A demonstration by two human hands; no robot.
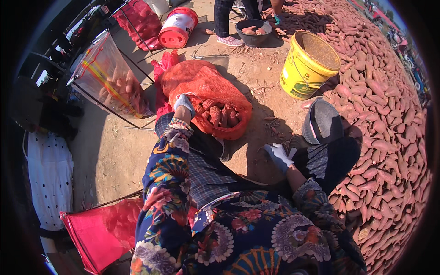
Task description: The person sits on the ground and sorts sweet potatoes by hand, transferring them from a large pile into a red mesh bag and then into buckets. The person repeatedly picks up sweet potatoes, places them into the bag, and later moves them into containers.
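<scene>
An orange mesh sack (pixel 206 77) lies on its side before me, its mouth facing me. Inside the mouth, several sweet potatoes (pixel 216 112) show through the netting. My left hand (pixel 184 104), in a pale glove, grips the sack's rim at the left of the mouth. Low over the ground by my right foot is my right hand (pixel 279 156), in a white glove, with nothing visible in it. To the right of that hand a dark grey bucket (pixel 322 121) leans against the heap; no contents show in its visible interior.
A large heap of sweet potatoes (pixel 381 127) runs along the right. Beside it stands a yellow bucket (pixel 307 68). Left are a clear bag on a frame (pixel 113 82), a red-and-white bucket (pixel 178 27) and red mesh bags (pixel 139 24). Another person's leg (pixel 223 17) is beyond a black basin (pixel 254 37).
</scene>
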